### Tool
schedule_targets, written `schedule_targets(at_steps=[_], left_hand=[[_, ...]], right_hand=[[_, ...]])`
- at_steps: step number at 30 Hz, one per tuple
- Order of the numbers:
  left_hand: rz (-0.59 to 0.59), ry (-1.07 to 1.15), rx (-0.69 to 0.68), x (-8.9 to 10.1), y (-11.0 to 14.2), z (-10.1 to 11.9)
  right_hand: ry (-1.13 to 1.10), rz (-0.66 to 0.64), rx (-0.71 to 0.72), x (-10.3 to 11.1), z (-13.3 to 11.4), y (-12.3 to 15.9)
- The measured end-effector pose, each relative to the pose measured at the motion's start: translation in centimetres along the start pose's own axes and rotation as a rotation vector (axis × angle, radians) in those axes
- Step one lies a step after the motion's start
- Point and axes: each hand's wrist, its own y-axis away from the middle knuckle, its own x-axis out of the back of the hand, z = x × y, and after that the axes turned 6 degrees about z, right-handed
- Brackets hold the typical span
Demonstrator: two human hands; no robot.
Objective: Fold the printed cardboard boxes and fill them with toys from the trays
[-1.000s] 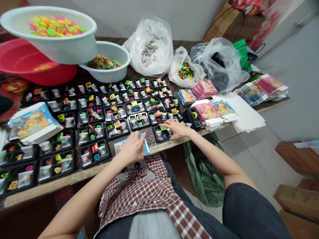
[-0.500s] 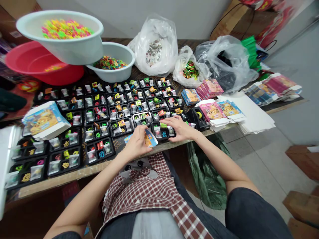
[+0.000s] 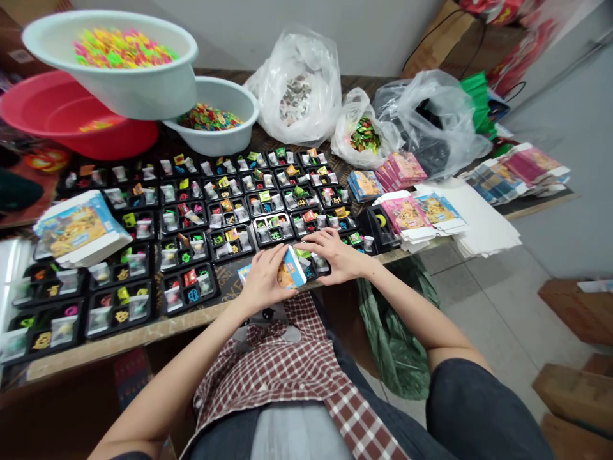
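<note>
My left hand [image 3: 264,280] is closed around a small blue and orange printed box [image 3: 290,271], held tilted just above the table's near edge. My right hand [image 3: 330,253] grips a black tray [image 3: 313,263] of small toy pieces and slides it toward the box's open end. Rows of matching black trays [image 3: 228,241], each with coloured toys and little clear bags, cover the table beyond both hands. Another flat printed carton [image 3: 244,273] lies partly under my left hand.
Two white basins [image 3: 143,89] of bright plastic pieces and a red basin [image 3: 52,121] sit at the back left. Clear plastic bags [image 3: 297,89] stand behind the trays. Stacks of flat cartons [image 3: 416,217] lie right, another stack [image 3: 76,230] left. White sheets [image 3: 479,223] overhang the edge.
My left hand lifted the printed box off the table and tilted it up. My right hand pulled a black tray toward the box.
</note>
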Motion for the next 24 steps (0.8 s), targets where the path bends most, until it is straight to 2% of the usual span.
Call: schedule_targets(at_steps=[5,9,14,19,24], left_hand=[[0.058,-0.009,0.052,0.5,-0.3,-0.1],[0.019,0.016,0.08,1.1,-0.3,-0.5],[-0.103,0.125,-0.004,1.7,0.2,-1.1],[-0.097,0.093,-0.036,1.6,0.6,-1.2],[-0.141,0.132,-0.092,1.4,0.6,-1.4]], right_hand=[[-0.049,0.062,-0.023,-0.4,0.3,0.0],[-0.089,0.073,-0.014,-0.5,0.4,0.0],[-0.156,0.03,0.041,-0.5,-0.3,-0.2],[-0.172,0.001,0.046,-0.4,-0.7,-0.4],[-0.219,-0.024,0.064,-0.6,-0.8,-0.3]])
